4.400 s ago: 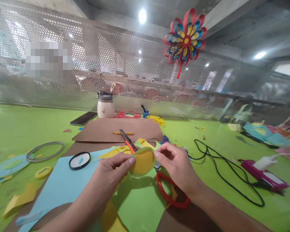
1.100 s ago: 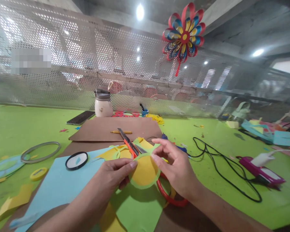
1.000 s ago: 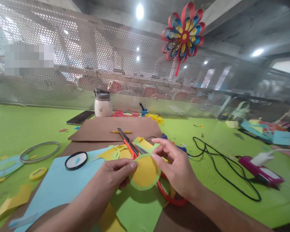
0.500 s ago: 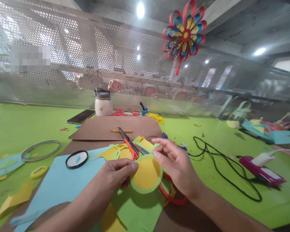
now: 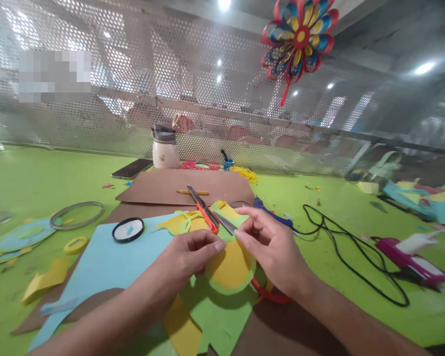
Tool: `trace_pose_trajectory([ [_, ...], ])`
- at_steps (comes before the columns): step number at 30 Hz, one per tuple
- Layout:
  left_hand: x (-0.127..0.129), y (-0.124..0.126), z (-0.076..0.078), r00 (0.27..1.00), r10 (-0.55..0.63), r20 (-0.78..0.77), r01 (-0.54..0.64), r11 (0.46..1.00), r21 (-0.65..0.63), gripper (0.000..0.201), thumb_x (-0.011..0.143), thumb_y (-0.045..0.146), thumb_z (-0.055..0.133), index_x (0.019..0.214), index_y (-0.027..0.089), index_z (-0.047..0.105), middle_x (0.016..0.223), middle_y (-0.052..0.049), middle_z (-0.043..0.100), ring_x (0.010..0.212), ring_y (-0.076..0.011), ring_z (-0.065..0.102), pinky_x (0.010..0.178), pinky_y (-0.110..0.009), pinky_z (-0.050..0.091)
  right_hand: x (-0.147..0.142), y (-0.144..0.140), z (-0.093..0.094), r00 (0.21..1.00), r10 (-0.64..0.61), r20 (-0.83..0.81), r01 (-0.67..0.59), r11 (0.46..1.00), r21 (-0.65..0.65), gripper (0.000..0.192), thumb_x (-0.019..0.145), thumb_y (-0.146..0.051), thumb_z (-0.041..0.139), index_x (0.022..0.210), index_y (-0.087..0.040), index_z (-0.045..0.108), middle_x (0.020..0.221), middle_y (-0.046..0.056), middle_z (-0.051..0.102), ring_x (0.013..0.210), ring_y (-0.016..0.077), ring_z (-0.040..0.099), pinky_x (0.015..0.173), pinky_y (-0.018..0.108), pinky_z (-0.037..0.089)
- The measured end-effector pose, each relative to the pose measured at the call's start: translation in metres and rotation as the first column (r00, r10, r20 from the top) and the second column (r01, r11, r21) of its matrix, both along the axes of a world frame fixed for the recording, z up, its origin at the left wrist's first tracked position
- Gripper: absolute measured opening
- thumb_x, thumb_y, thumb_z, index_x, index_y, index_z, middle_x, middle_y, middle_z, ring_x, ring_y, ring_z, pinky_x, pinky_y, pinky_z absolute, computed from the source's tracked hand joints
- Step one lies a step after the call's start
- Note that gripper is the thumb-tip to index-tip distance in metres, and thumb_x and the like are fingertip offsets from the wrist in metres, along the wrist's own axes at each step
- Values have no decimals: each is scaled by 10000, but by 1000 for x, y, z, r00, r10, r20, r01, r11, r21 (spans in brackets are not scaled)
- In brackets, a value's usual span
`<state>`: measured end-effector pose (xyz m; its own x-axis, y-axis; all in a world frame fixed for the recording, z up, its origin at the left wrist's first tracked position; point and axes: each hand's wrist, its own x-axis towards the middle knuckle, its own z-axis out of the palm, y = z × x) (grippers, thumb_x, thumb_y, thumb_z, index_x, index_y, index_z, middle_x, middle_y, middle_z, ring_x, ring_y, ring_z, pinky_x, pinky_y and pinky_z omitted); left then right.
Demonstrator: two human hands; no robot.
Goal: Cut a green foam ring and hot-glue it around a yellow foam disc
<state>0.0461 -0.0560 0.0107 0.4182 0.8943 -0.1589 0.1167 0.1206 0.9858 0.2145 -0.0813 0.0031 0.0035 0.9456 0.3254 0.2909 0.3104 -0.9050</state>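
Observation:
Both hands hold a round paper disc (image 5: pixel 230 267), yellow in the middle with a green rim, just above the table. My left hand (image 5: pixel 191 257) pinches its upper left edge between thumb and fingers. My right hand (image 5: pixel 272 247) pinches its upper right edge, fingertips close to the left hand's. Under the disc lie a green paper sheet (image 5: pixel 218 316) and a light blue sheet (image 5: pixel 107 267). An orange utility knife (image 5: pixel 206 213) lies just beyond the disc. Red scissor handles (image 5: pixel 270 294) show under my right wrist.
A brown board (image 5: pixel 185 188) with a yellow pencil (image 5: pixel 193 192) lies further back, with a white jar (image 5: pixel 165 153) and a phone (image 5: pixel 132 168) behind it. A black-rimmed lid (image 5: pixel 128 230), a grey ring (image 5: pixel 77 215) and paper scraps lie left. A black cable (image 5: pixel 341 247) and pink device (image 5: pixel 411 259) lie right.
The disc has dropped lower and tilted flatter toward the green sheet. Both hands' fingertips have come closer together at its top edge. The view has shifted slightly.

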Motion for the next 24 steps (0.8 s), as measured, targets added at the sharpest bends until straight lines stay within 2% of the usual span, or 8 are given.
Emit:
trace_pose_trajectory([
  [3,-1,1,-1,998,-15,-63,17,999,37,270,699,433,613,659,166,594,553,34,461,507,-99,324,472,-241,202,-1,-2,-1,999,36,14,-36,999,-9,278,835,-175,555,1107,-231,548,763,-33,549,692,118,528,656,250,436],
  [7,-2,1,-3,999,1,-34,0,999,34,286,725,439,583,639,167,573,550,39,450,504,-96,317,474,-239,204,-1,-3,2,998,59,-8,-59,998,-22,204,875,-240,512,1069,-214,566,790,-7,589,689,127,549,634,255,451],
  [12,-2,1,-2,999,50,-11,-49,999,10,299,697,435,618,583,174,527,511,56,395,483,-90,279,464,-244,174,3,0,7,996,30,-80,-31,999,-23,211,919,-305,431,1059,-195,543,809,20,623,769,148,588,761,304,468],
  [17,-2,1,-1,997,83,9,-83,996,-13,292,704,438,606,585,181,539,501,61,401,465,-86,269,461,-250,163,4,-2,7,996,48,-71,-53,996,-76,246,870,-298,519,1094,-196,525,779,-1,572,723,144,565,668,279,462],
  [22,-1,1,-1,990,122,64,-118,991,-70,285,683,438,629,596,182,538,499,65,430,446,-78,284,456,-237,189,2,-6,4,996,83,-26,-86,984,-157,361,810,-220,583,1159,-211,489,808,-13,528,734,139,545,692,289,464],
  [24,-2,1,-1,990,125,71,-122,991,-57,285,695,443,617,606,183,539,514,57,452,464,-85,316,461,-233,215,1,-7,2,997,78,-18,-80,982,-174,377,804,-204,585,1166,-240,491,830,-17,519,740,137,544,680,284,465],
])
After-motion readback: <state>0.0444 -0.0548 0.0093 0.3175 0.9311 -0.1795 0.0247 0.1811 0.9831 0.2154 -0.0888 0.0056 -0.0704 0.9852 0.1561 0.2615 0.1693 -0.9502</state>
